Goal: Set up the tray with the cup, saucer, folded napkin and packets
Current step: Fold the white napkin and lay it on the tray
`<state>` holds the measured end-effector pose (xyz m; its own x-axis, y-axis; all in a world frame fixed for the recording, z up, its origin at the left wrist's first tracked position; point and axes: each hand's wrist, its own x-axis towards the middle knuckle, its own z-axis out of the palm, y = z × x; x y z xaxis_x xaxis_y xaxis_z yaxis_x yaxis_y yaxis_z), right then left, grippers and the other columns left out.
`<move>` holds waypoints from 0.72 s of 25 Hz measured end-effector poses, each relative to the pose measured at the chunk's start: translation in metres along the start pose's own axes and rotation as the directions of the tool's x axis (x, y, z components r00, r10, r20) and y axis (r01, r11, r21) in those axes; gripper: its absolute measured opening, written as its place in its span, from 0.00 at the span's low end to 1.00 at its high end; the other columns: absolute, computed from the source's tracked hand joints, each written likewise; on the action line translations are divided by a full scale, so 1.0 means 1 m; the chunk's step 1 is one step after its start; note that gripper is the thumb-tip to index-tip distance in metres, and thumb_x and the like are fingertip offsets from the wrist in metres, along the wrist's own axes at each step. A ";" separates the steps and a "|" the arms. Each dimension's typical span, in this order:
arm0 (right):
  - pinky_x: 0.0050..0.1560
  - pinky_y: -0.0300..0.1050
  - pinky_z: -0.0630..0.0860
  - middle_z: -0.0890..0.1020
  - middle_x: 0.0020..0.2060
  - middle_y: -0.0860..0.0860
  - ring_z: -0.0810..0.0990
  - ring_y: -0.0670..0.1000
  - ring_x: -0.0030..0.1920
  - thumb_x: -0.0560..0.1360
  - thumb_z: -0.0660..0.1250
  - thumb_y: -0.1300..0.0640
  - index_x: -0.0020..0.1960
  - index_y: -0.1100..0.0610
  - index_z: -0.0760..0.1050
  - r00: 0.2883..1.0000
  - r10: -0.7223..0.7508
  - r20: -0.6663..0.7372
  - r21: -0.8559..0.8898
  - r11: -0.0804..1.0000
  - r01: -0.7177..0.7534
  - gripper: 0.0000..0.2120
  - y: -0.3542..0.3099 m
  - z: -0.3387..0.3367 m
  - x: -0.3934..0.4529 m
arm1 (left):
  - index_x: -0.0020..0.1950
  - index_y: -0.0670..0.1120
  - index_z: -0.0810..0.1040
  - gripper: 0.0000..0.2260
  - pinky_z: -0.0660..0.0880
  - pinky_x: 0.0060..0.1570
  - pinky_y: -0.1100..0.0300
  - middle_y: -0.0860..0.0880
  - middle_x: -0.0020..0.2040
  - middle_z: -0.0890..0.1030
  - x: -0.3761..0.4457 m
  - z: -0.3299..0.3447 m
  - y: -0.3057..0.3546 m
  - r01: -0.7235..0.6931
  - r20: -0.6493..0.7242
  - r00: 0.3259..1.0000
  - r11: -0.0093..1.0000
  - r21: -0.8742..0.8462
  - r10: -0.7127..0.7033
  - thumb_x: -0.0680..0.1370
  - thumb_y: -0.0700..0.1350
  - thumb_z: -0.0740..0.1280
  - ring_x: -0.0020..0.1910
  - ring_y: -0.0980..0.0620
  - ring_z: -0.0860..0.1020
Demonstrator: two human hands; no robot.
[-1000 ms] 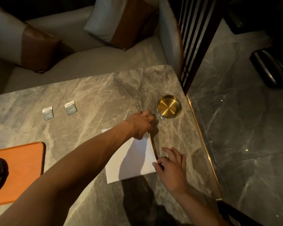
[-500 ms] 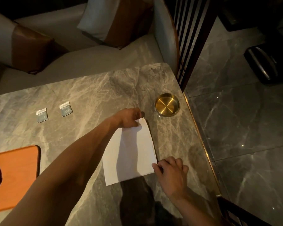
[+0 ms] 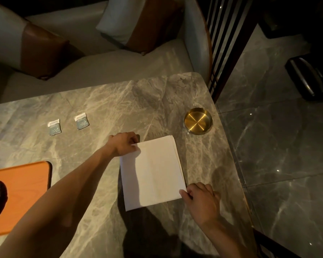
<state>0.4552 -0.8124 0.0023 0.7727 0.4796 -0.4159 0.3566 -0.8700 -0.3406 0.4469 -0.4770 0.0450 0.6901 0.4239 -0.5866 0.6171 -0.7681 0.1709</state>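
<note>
- Left hand (image 3: pixel 124 144) is pinching the far-left corner of the white napkin (image 3: pixel 153 174), fingers curled shut on the edge; right hand (image 3: pixel 201 199) is pinching the near-right corner, likewise closed on the cloth. Opposite corners are being held, probably to keep the layers square while the fold is being flattened or started.
- Tray (image 3: pixel 22 192), orange, is sitting at the far left of the table (image 3: pixel 119 101), cut off by the frame edge. A dark object on it is only partly showing; whether it is the cup or the saucer cannot be told.
- Two packets (image 3: pixel 54 127) (image 3: pixel 81 121) are lying flat side by side on the table beyond the tray, apart from each other and untouched, probably waiting until the napkin is done.
- Napkin is lying flat on the table, right of centre, well apart from the tray; stacked edges are showing along its right side, so it appears already folded at least once.
- Brass dish (image 3: pixel 198 121) is standing just beyond the napkin's far-right corner, near the table edge; not touching the cloth.
- Light is dim; print on the packets is not legible.
</note>
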 end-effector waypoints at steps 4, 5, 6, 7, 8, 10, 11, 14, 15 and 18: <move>0.49 0.47 0.59 0.75 0.40 0.41 0.73 0.44 0.43 0.77 0.59 0.37 0.39 0.42 0.71 1.000 -0.002 -0.020 0.084 0.996 0.004 0.13 -0.001 0.001 -0.001 | 0.59 0.50 0.78 0.12 0.72 0.59 0.49 0.48 0.57 0.82 -0.010 -0.002 -0.030 0.023 0.035 0.999 0.998 -0.059 -0.021 0.76 0.46 0.67 0.56 0.44 0.78; 0.48 0.47 0.59 0.75 0.39 0.41 0.72 0.43 0.40 0.77 0.61 0.37 0.38 0.42 0.72 0.999 -0.010 -0.039 0.097 0.995 0.014 0.13 0.000 0.002 -0.001 | 0.60 0.49 0.78 0.12 0.74 0.58 0.49 0.46 0.57 0.81 -0.012 -0.002 -0.034 0.016 0.039 0.999 0.996 -0.084 -0.013 0.76 0.44 0.68 0.55 0.44 0.78; 0.47 0.47 0.60 0.75 0.37 0.41 0.72 0.43 0.38 0.76 0.62 0.37 0.37 0.42 0.72 0.997 -0.030 -0.065 0.098 0.995 0.036 0.13 0.001 0.004 -0.001 | 0.60 0.47 0.78 0.12 0.74 0.56 0.50 0.45 0.57 0.81 -0.013 -0.002 -0.038 0.012 0.037 0.999 0.994 -0.105 -0.008 0.77 0.43 0.67 0.55 0.44 0.78; 0.46 0.47 0.61 0.75 0.36 0.41 0.72 0.43 0.36 0.75 0.63 0.37 0.36 0.43 0.73 0.994 -0.057 -0.094 0.085 0.994 0.065 0.14 0.002 0.006 -0.001 | 0.60 0.46 0.79 0.12 0.75 0.55 0.51 0.44 0.57 0.81 -0.013 -0.001 -0.041 0.010 0.033 0.999 0.992 -0.125 -0.006 0.77 0.42 0.67 0.54 0.43 0.78; 0.45 0.47 0.62 0.75 0.34 0.41 0.73 0.43 0.35 0.75 0.64 0.36 0.35 0.43 0.74 0.989 -0.088 -0.120 0.059 0.994 0.096 0.15 0.004 0.008 -0.002 | 0.60 0.45 0.79 0.11 0.74 0.53 0.53 0.44 0.57 0.81 -0.013 0.001 -0.044 0.012 0.026 1.000 0.989 -0.148 -0.008 0.77 0.40 0.65 0.54 0.43 0.78; 0.43 0.46 0.62 0.73 0.29 0.41 0.72 0.44 0.32 0.74 0.63 0.36 0.33 0.44 0.74 0.976 -0.142 -0.163 -0.020 0.990 0.141 0.16 0.004 0.010 -0.003 | 0.59 0.45 0.79 0.11 0.73 0.52 0.55 0.43 0.58 0.81 -0.013 0.007 -0.046 0.009 -0.001 1.000 0.983 -0.183 -0.010 0.78 0.38 0.63 0.54 0.43 0.77; 0.41 0.46 0.62 0.70 0.27 0.41 0.70 0.44 0.30 0.73 0.65 0.36 0.32 0.45 0.73 0.972 -0.155 -0.176 -0.064 0.987 0.146 0.16 0.003 0.010 -0.003 | 0.59 0.45 0.78 0.12 0.73 0.52 0.54 0.43 0.58 0.80 -0.013 0.011 -0.047 -0.001 -0.024 1.000 0.983 -0.183 -0.003 0.79 0.38 0.62 0.55 0.43 0.77; 0.40 0.46 0.63 0.66 0.27 0.41 0.66 0.44 0.30 0.70 0.73 0.38 0.30 0.45 0.69 0.984 -0.148 -0.099 -0.141 0.981 0.133 0.18 0.000 0.005 -0.002 | 0.62 0.45 0.77 0.12 0.76 0.54 0.50 0.43 0.59 0.77 -0.014 0.024 -0.048 -0.051 -0.126 0.991 0.991 -0.128 0.034 0.81 0.41 0.60 0.55 0.43 0.77; 0.41 0.46 0.64 0.67 0.28 0.41 0.67 0.45 0.30 0.69 0.73 0.37 0.30 0.44 0.68 0.988 -0.139 -0.070 -0.148 0.981 0.127 0.19 -0.001 0.004 -0.003 | 0.63 0.46 0.76 0.12 0.76 0.53 0.49 0.43 0.59 0.75 -0.017 0.028 -0.048 -0.049 -0.166 0.986 0.992 -0.120 0.029 0.81 0.42 0.60 0.55 0.42 0.76; 0.45 0.49 0.69 0.75 0.36 0.43 0.74 0.48 0.39 0.71 0.65 0.31 0.38 0.45 0.68 0.997 -0.019 -0.073 -0.110 0.994 0.011 0.19 -0.009 -0.001 -0.003 | 0.66 0.47 0.73 0.14 0.75 0.52 0.47 0.42 0.60 0.74 -0.037 0.047 -0.042 0.028 -0.404 0.913 0.998 -0.057 -0.049 0.80 0.44 0.61 0.57 0.41 0.74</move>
<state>0.4505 -0.8061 0.0075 0.8022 0.4863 -0.3464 0.4204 -0.8720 -0.2507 0.3776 -0.4833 0.0228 0.7531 0.6186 -0.2241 0.6568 -0.7272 0.1996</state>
